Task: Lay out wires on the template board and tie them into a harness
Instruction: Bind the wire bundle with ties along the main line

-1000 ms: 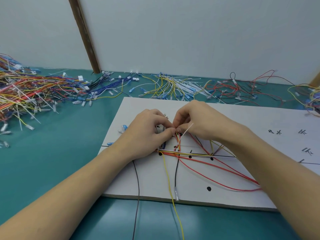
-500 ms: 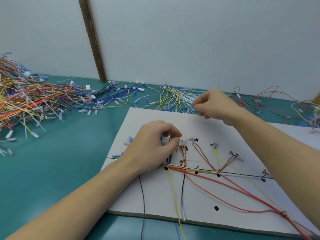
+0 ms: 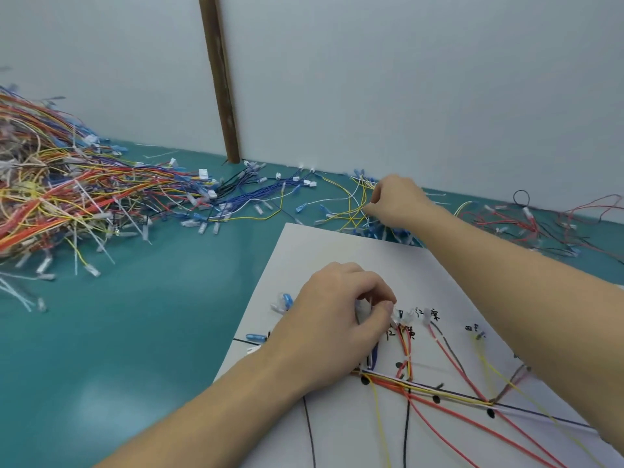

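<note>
Left hand rests on the board, fingers curled, thumb and forefinger pinched on wire ends at the top of the laid wires. Right hand is off the board's far edge, down in the yellow/white pile on the worktop, fingers loosely closed; can't tell if it actually grips a wire. Big mixed pile sits far left.
</note>
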Demonstrator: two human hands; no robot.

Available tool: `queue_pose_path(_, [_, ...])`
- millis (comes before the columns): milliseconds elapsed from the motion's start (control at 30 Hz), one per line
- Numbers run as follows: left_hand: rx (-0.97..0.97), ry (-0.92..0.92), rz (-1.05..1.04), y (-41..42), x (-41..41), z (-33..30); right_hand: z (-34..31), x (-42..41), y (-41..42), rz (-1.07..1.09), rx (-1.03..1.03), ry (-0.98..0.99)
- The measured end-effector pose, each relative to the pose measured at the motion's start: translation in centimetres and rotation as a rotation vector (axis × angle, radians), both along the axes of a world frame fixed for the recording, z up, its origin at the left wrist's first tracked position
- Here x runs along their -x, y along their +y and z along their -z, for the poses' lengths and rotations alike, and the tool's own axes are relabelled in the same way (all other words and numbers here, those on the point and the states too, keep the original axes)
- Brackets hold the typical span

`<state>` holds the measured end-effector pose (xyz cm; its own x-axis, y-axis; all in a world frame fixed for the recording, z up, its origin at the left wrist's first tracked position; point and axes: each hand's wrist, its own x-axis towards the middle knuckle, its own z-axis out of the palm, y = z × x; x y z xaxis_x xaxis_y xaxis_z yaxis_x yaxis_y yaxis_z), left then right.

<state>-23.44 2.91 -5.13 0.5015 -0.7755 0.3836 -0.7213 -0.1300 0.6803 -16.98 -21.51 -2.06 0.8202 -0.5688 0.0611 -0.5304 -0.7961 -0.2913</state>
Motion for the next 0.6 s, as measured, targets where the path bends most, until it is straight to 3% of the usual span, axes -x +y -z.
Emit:
queue_pose_path(233, [0.003, 0.001, -0.007, -0.2, 0.1, -0.2, 0.0, -0.4, 0.8, -0.017, 0.021, -0.098])
queue_pose_path(333, [-0.003, -0.010, 0.001, -0.1, 0.1, -0.3, -0.8, -1.4, 2.9, -0.164, -0.059, -0.179])
queue_pose_path(500, [-0.029, -0.042, 0.022, 0.0, 0.1, -0.1, -1.7, -4.2, 6.0, -0.386, -0.098, -0.121])
queue_pose_path(600, [-0.036, -0.053, 0.033, 0.1, 0.0, 0.1, -3.2, -3.6, 2.8, -0.240, -0.124, -0.164])
